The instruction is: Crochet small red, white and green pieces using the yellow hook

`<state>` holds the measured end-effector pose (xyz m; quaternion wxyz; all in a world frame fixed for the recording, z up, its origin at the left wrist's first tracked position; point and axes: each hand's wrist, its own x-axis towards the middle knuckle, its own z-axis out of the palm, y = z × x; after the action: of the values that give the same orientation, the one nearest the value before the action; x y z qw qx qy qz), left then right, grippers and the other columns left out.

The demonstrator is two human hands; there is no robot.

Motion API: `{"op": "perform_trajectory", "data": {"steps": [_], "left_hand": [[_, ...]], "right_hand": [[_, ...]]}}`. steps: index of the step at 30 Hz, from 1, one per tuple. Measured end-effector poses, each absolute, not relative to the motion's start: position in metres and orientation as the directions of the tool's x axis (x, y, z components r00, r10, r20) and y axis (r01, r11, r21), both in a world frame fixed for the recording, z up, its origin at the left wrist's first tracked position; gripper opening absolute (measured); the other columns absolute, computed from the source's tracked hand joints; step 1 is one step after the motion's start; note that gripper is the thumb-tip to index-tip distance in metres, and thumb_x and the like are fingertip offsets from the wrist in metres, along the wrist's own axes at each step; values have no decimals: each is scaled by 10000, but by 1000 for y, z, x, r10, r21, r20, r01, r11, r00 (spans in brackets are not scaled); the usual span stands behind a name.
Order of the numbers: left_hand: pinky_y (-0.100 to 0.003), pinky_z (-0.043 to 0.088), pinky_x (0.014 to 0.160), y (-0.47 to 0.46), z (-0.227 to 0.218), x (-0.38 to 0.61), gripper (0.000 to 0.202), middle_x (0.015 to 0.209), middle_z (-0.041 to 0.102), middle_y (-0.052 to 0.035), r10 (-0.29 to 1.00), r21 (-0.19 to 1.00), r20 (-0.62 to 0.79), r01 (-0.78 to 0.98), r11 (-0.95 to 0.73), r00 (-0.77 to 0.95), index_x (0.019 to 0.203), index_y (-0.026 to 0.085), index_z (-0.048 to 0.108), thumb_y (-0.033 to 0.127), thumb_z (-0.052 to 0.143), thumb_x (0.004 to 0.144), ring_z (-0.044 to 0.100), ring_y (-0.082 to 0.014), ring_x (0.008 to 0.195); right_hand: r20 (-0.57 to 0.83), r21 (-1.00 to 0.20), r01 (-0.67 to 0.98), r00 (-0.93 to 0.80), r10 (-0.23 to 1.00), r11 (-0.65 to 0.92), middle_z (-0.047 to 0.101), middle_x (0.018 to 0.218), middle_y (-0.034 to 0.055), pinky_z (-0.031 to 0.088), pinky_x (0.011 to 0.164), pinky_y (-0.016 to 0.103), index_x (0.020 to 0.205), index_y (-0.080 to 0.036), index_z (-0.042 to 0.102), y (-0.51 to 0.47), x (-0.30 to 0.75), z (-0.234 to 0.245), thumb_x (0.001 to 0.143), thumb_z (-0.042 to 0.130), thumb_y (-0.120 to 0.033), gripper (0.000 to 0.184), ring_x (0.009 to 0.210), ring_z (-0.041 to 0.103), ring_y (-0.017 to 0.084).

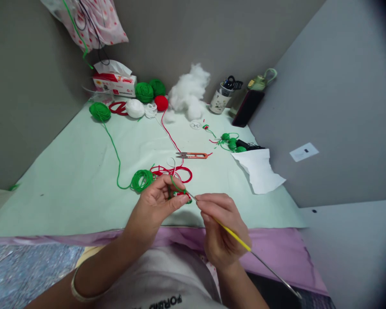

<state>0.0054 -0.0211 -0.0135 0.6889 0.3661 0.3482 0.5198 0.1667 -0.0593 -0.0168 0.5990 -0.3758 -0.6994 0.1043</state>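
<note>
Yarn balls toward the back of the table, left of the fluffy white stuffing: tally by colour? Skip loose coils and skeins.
Green: 3 (leftmost ball, nearer ball of the pair by the tissue pack, farther ball of that pair)
White: 1 (white ball)
Red: 1 (red ball)
Total: 5

Left hand point(156, 201) pinches, right hand point(224, 221) curls in a grip just beside it
</note>
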Motion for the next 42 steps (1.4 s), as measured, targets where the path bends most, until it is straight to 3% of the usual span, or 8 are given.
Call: {"op": "perform_trajectory", "data": {"steps": [8, 16, 24, 30, 35, 42], "left_hand": [[-201, 510, 774, -28, -7, 10, 335, 846, 697, 8, 916, 791, -186, -499, 354, 356, 1091, 274, 843, 291, 948, 773, 629, -119, 834], [-176, 469, 658, -25, -5, 8, 384, 795, 653, 18, 894, 792, -226, -462, 400, 386, 1162, 276, 846, 318, 937, 791, 562, -83, 707], [-199, 510, 677, -23, -2, 9, 223, 915, 716, -7, 936, 810, -223, -483, 333, 271, 943, 247, 846, 295, 950, 752, 598, -117, 787], [-240, 506, 694, -22, -3, 5, 200, 859, 718, -17, 946, 841, -197, -452, 298, 258, 925, 224, 834, 292, 931, 764, 599, -135, 749], [-245, 501, 701, -21, -6, 5, 182, 842, 711, -11, 950, 856, -183, -435, 280, 253, 914, 226, 817, 298, 919, 782, 597, -139, 751], [-240, 507, 726, -20, -9, 4, 167, 839, 720, -4, 953, 876, -155, -409, 254, 261, 947, 227, 816, 287, 901, 815, 613, -132, 757]], "right_hand": [[762, -593, 430, 24, 648, 681, 775, 1100, 73, 642, 755, 333, 1234, -249, 761, -55, 165, -21, 964, 633, -3, 387, 946, 759, 194], [738, -627, 439, 70, 671, 644, 790, 1041, 60, 642, 747, 358, 1196, -281, 767, -50, 165, -15, 976, 638, -43, 350, 922, 761, 208], [628, -771, 270, 165, 761, 577, 801, 943, 31, 620, 732, 366, 1066, -265, 790, -46, 164, -12, 1004, 635, -120, 221, 860, 733, 201], [698, -709, 331, 202, 687, 623, 790, 922, 49, 614, 689, 384, 1097, -245, 776, -53, 164, -12, 1016, 592, -116, 239, 828, 715, 210], [735, -625, 468, 82, 673, 625, 797, 982, 67, 630, 722, 393, 1176, -236, 754, -59, 166, -9, 996, 599, -85, 281, 881, 738, 223], [702, -681, 407, 128, 701, 608, 783, 942, 55, 609, 722, 379, 1103, -212, 760, -59, 164, -7, 991, 591, -69, 248, 846, 714, 206]]}}
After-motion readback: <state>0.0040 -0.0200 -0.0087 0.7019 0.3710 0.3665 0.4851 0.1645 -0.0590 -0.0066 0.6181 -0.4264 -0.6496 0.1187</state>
